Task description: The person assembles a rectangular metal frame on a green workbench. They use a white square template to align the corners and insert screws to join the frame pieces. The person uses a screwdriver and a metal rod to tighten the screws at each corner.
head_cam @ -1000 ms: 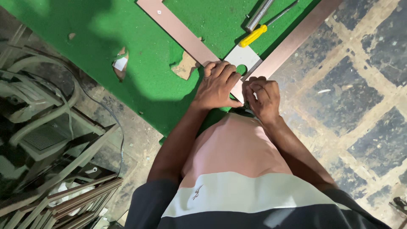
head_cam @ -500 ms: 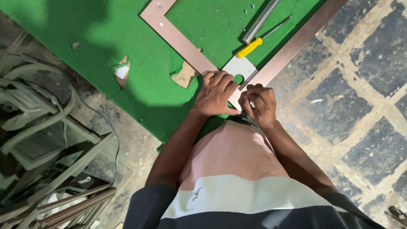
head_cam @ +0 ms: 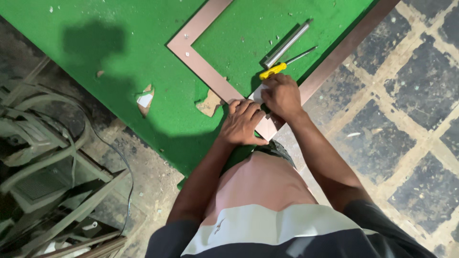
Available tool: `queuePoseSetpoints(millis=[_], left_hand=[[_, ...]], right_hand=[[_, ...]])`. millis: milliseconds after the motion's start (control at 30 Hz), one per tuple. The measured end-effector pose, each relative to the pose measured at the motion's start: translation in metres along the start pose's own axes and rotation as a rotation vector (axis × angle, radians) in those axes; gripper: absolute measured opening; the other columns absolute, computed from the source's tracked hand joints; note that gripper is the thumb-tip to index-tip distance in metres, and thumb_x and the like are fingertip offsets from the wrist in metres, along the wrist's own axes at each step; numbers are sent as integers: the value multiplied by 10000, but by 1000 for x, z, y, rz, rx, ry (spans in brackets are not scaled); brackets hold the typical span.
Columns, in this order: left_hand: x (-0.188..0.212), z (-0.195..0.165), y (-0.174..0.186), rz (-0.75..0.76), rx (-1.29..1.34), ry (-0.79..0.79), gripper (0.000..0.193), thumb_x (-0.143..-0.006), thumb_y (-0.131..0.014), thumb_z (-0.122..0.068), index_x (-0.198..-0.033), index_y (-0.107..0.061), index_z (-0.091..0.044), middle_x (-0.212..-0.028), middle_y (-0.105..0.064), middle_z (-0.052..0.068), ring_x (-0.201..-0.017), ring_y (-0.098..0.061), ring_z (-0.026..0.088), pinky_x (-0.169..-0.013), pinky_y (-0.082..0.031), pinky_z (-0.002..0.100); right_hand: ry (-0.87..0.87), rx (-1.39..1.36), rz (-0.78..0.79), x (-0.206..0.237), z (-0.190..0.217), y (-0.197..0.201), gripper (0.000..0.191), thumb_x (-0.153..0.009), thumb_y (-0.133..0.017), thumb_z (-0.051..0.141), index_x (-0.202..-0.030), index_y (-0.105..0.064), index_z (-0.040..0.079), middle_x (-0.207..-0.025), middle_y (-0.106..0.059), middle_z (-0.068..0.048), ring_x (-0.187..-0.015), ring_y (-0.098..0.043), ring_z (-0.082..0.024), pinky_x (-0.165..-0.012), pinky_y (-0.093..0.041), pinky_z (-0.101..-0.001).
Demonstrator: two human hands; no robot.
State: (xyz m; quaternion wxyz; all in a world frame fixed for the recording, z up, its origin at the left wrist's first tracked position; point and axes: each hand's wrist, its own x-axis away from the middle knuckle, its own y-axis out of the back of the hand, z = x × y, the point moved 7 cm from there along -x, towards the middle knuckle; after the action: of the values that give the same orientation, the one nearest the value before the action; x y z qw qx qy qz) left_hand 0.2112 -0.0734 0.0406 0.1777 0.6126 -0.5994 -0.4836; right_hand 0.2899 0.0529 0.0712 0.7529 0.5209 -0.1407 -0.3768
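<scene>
A brown metal frame [head_cam: 201, 64] lies on a green-covered table [head_cam: 119, 71], with one corner at the near edge. My left hand [head_cam: 244, 123] rests palm down on that near corner, fingers together and pressing the strip. My right hand [head_cam: 283, 96] lies just beyond it, knuckles up, over a small white plate [head_cam: 256, 93] at the corner joint. Its fingertips reach the end of a yellow-handled screwdriver [head_cam: 272, 71]. What the right hand's fingers hold, if anything, is hidden under the hand.
A grey metal rod [head_cam: 287, 44] lies beside the screwdriver inside the frame. The green cover has torn patches [head_cam: 145, 99] near the left. Bent metal chair frames [head_cam: 43, 157] are piled on the floor at left. Dark tiled floor [head_cam: 411, 119] lies at right.
My right hand has moved away from my body, from the frame's near corner up onto the white plate by the screwdriver. My left hand stays on the corner. The camera view has shifted.
</scene>
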Motion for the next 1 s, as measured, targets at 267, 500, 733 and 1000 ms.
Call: queuePoseSetpoints(millis=[267,500,733,1000], left_hand=[[-2,2,-1,-10,9,-6,875,-573,-839,-701,-1158,-672,-72,-1215,-594,124,-1256,-521,314,-1079,-295,538],[-2,4,-4,-39,-46,-12,888,-558,-792,-743,-1130,-674,-73,-1241,-592,149,-1251,-521,332,-1074,-299,555],[-8,-2,8,-50,-6,-40,886,-621,-762,-767,-1143,-661,-58,-1196,-594,136,-1197,-539,340,-1043,-307,555],[-15,-14,18,-38,-5,-27,826,-509,-850,-661,-1084,-671,-96,-1113,-602,90,-1157,-561,312,-1021,-323,547]], right_hand=[[-46,41,49,-8,16,1,330,-788,-692,163,-1102,-749,78,-1078,-641,-212,-1032,-614,-418,-888,-522,-490],[-78,41,82,-7,15,0,347,-781,-674,148,-1114,-746,84,-1110,-657,-193,-1055,-622,-400,-913,-530,-476],[74,110,-24,-65,-1,49,354,-801,-639,88,-1138,-746,99,-1186,-676,-130,-1143,-606,-350,-1000,-503,-458],[250,519,355,-107,7,45,244,-793,-692,200,-1028,-730,148,-1131,-630,-103,-1174,-554,-310,-960,-456,-485]])
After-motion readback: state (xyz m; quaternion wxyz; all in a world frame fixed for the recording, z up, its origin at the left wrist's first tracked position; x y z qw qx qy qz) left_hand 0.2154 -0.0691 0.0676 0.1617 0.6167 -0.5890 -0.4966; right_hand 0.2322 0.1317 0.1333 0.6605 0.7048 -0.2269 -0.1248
